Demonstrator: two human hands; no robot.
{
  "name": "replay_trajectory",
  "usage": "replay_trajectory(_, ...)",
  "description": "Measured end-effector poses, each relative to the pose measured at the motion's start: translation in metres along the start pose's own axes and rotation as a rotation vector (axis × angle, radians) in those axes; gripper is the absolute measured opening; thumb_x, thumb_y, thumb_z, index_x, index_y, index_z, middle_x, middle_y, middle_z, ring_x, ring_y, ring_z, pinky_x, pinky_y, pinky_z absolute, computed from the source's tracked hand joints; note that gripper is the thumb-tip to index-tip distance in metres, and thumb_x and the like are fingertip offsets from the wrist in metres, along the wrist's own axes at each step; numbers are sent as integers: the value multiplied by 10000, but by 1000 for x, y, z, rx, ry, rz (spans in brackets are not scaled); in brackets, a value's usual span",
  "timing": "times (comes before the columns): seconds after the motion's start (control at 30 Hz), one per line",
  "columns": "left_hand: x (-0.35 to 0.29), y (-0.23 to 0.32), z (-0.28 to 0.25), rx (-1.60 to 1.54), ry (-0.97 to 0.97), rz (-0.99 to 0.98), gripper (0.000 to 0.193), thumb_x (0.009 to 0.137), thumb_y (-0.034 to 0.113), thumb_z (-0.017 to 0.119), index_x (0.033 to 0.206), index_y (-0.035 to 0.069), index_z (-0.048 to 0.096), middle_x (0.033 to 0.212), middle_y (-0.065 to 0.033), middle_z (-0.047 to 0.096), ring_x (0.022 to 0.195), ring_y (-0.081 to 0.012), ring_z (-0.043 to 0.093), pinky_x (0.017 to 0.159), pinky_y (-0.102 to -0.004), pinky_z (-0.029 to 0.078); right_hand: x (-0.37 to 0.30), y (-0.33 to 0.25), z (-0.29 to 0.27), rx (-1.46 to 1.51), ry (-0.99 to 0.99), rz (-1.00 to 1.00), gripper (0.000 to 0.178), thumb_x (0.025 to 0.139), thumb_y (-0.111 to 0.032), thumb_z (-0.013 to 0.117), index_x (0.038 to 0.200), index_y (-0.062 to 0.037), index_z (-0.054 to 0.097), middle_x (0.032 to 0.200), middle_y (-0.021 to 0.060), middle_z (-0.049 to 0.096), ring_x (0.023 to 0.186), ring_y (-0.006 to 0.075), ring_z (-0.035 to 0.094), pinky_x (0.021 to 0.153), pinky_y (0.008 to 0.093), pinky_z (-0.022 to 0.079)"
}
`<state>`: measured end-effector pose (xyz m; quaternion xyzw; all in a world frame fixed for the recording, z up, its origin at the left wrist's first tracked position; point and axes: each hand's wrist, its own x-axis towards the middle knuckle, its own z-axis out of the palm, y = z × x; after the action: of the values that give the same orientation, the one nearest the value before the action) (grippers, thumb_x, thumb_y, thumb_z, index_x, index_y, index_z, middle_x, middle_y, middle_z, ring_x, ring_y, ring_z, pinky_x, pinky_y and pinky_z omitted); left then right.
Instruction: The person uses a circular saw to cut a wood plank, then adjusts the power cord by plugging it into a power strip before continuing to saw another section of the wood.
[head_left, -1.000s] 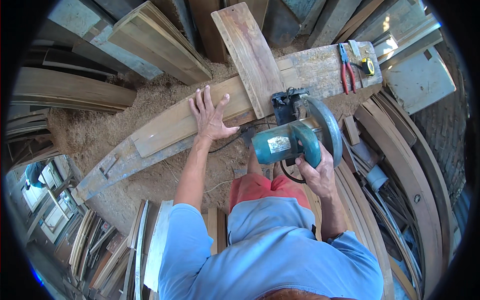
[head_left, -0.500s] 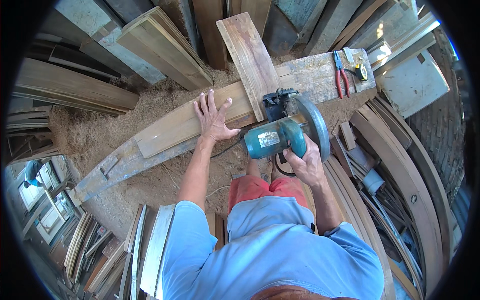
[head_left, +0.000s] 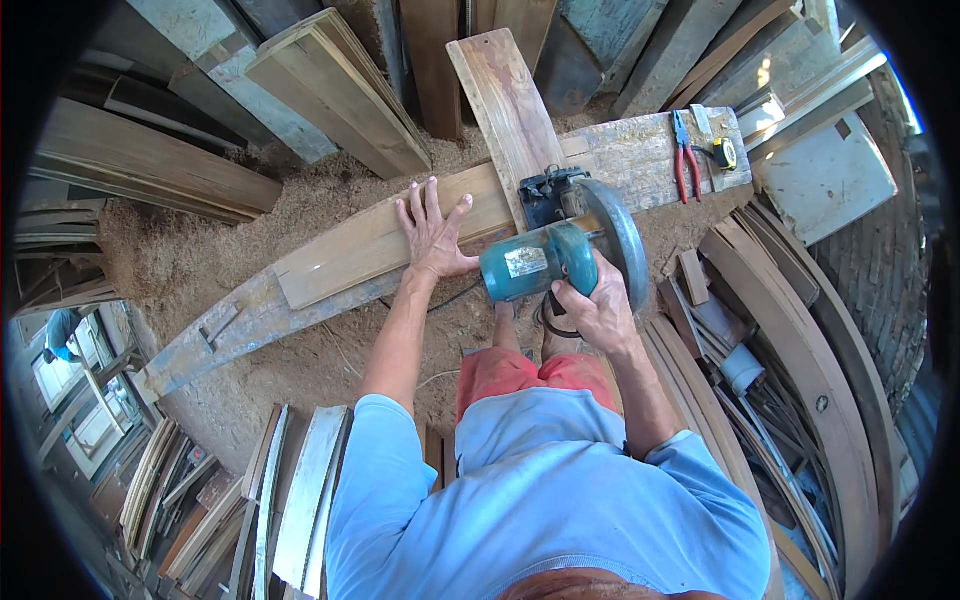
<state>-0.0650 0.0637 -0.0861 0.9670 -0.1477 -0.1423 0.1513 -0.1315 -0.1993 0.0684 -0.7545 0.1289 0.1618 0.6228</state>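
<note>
My left hand (head_left: 437, 240) lies with spread fingers on a light brown board (head_left: 350, 255), which rests lengthwise on a long, worn bench plank (head_left: 640, 160). My right hand (head_left: 602, 312) is wrapped around the rear handle of a teal circular saw (head_left: 528, 260). The saw's base sits at the near end of a second, darker board (head_left: 508, 105), which crosses the first one and points away from me. The saw's blade is hidden by its guard and body. A dark power cord (head_left: 455, 297) runs near my left wrist.
Red-handled pliers (head_left: 685, 160) and a yellow tape measure (head_left: 724, 153) lie at the bench's right end. Planks lean along the far side (head_left: 345, 95). Curved timbers (head_left: 800, 310) and offcuts fill the right. Sawdust (head_left: 150, 240) covers the ground. Another person (head_left: 62, 335) is partly visible far left.
My right hand has moved the saw slightly forward and left against the crossing board. My left hand stays spread on the lower board. The whole view has shifted a little.
</note>
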Motion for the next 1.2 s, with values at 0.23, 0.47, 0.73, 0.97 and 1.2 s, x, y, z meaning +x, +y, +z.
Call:
replay_trajectory(0.23,1,2,-3,41,-32,-12,1052,526,648,865,1455,320,497,1653,-264,109,1528,-519,-25,1198,-708,-34,13,2,5,24,-25,60,317,842,-107,674,1124,23,609,894,64,625,831,161,584,799,339,500)
replay_trajectory(0.47,1,3,-3,16,-14,-10,1052,518,614,889,1449,313,503,1651,-256,118,1531,-508,-13,1203,-698,-29,16,3,7,40,-22,30,323,835,-95,671,1127,28,610,909,69,632,847,163,588,812,333,497)
replay_trajectory(0.73,1,3,-4,31,-15,-1,1058,517,516,931,1456,312,489,1638,-257,131,1526,-510,16,1198,-703,-11,23,0,6,39,-30,14,300,830,-85,661,1103,33,619,923,108,640,874,207,609,834,355,495)
replay_trajectory(0.97,0,1,-3,46,-7,20,1057,514,461,942,1446,319,466,1624,-272,145,1516,-528,37,1186,-722,15,29,1,6,30,-29,15,307,823,-96,663,1100,31,623,936,147,646,889,260,626,849,388,496)
replay_trajectory(1.2,0,-10,16,100,69,56,1085,499,437,941,1453,323,438,1616,-278,154,1510,-536,47,1179,-730,23,33,-4,6,-1,-34,-11,308,826,-101,660,1104,26,626,953,167,657,924,298,646,872,405,500)
